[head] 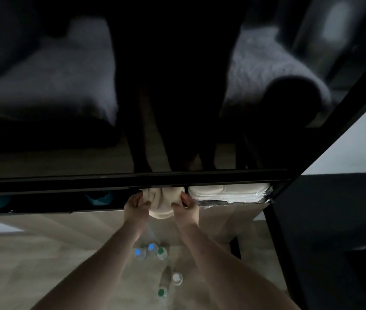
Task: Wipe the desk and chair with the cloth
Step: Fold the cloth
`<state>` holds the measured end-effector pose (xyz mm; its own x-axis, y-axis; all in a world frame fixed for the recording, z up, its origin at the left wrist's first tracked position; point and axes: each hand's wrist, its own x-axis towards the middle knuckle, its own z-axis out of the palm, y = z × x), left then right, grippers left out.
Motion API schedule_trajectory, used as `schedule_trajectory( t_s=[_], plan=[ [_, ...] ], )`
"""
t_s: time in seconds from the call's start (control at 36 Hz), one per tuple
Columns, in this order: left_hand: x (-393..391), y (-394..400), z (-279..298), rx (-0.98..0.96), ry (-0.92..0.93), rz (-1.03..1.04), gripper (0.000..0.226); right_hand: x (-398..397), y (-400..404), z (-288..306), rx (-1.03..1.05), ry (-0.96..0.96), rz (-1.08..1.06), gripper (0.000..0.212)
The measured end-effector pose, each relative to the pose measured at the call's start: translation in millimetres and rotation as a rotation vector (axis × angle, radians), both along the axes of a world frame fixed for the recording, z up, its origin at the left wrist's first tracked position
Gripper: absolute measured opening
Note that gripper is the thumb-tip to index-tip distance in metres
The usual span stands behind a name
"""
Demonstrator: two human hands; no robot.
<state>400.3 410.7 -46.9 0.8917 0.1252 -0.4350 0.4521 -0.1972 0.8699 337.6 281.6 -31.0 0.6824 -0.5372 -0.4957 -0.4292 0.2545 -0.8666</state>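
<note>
The left hand and right hand each pinch a side of the cloth, bunched at the dark shelf edge beside a towel stack. A sharp tug could snag it there, in my judgement. If dropped, it may topple the 5 bottles below.

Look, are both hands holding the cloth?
Yes, the left hand and the right hand each grip a side of the bunched cream cloth under the dark screen.
</note>
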Motion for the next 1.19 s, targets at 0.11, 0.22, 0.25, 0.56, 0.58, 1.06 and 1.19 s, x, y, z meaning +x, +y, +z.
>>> schedule_trajectory(
  t_s=[0.11,0.22,0.25,0.56,0.58,1.06,1.19],
  plan=[
    [2.6,3.8,2.4,-0.078,-0.073,0.004,0.029,0.3,-3.8,-1.6,0.025,-0.063,-0.04,0.034],
    [9.6,4.6,1.8,-0.097,-0.107,0.076,0.019,9.6,-6.2,2.5,0.097,-0.132,-0.201,0.025],
    [12.7,3.3,3.1,-0.117,-0.104,0.072,0.02,14.4,-6.5,4.7,0.139,-0.153,-0.241,0.023],
    [1.8,1.1,8.5,0.214,-0.061,-0.096,0.055,7.2,-1.6,-2.0,-0.261,0.125,0.087,0.038],
    [-1.2,-0.8,8.4,0.212,-0.078,-0.076,0.058,3.3,-0.9,-2.3,-0.313,0.133,0.147,0.043],
    [-44.9,5.7,39.2,0.802,-0.34,-0.987,0.078,-97.1,-3.3,42.6,-0.525,0.135,0.463,0.071],
    [-97.6,-1.8,81.8,0.728,-0.48,-0.973,0.071,-169.1,-37.7,98.3,-0.644,0.121,0.526,0.073]
  ],
)
